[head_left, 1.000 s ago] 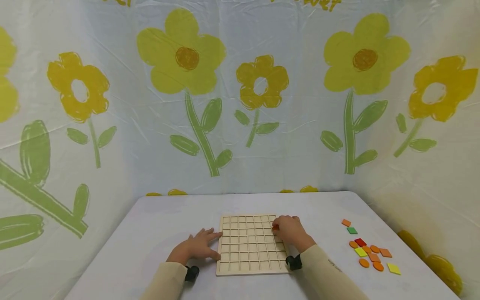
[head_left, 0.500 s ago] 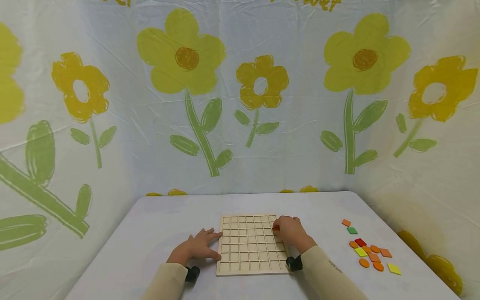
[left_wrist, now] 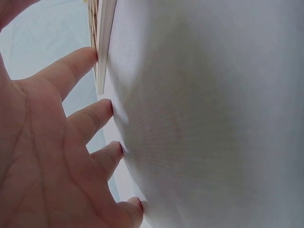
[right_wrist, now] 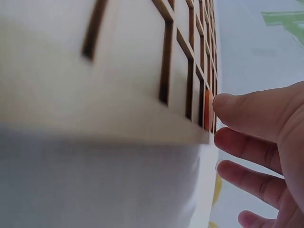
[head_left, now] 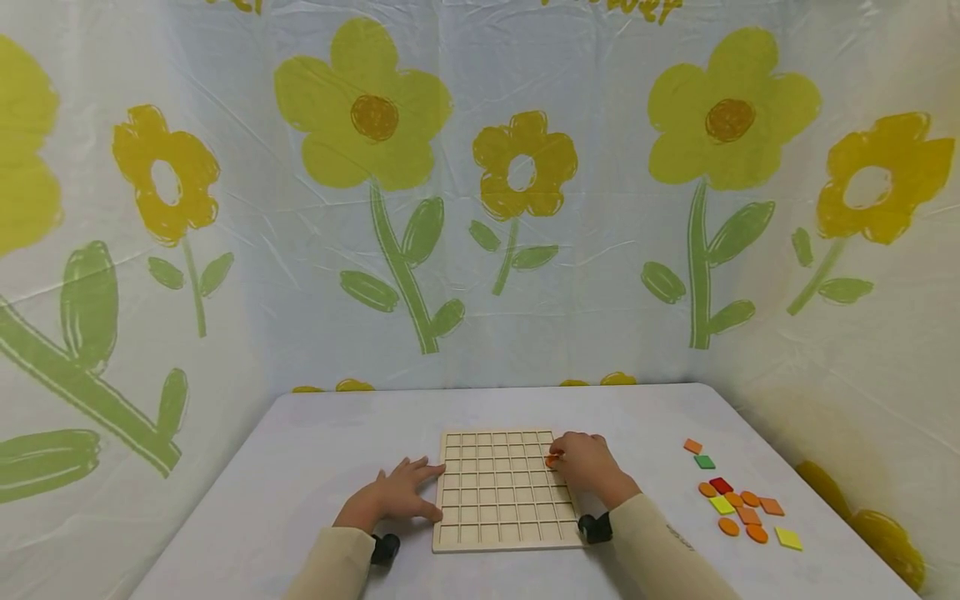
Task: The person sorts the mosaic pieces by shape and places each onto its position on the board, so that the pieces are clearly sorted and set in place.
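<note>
A pale wooden grid board [head_left: 490, 492] lies on the table between the hands. My left hand [head_left: 397, 493] is spread at the board's left side; in the left wrist view one fingertip [left_wrist: 90, 54] touches its edge and other fingertips rest on the table. An orange piece [head_left: 552, 460], apparently round, sits in a cell of the board's right-hand column. In the right wrist view the same orange piece [right_wrist: 208, 110] stands within the cell walls. My right hand [head_left: 588, 467] is beside it, thumb tip [right_wrist: 225, 103] at or very near it, the other fingers apart and loosely extended.
Loose pieces lie on the table's right: several orange discs [head_left: 728, 527], orange squares [head_left: 771, 507], yellow squares [head_left: 788, 538], a red piece [head_left: 721, 485] and a green square [head_left: 704, 462]. A flower-printed curtain [head_left: 585, 333] surrounds the white table [head_left: 337, 425].
My right hand has drawn back slightly to the right, and more of the orange piece shows in its cell. The left hand and the board have stayed in place.
</note>
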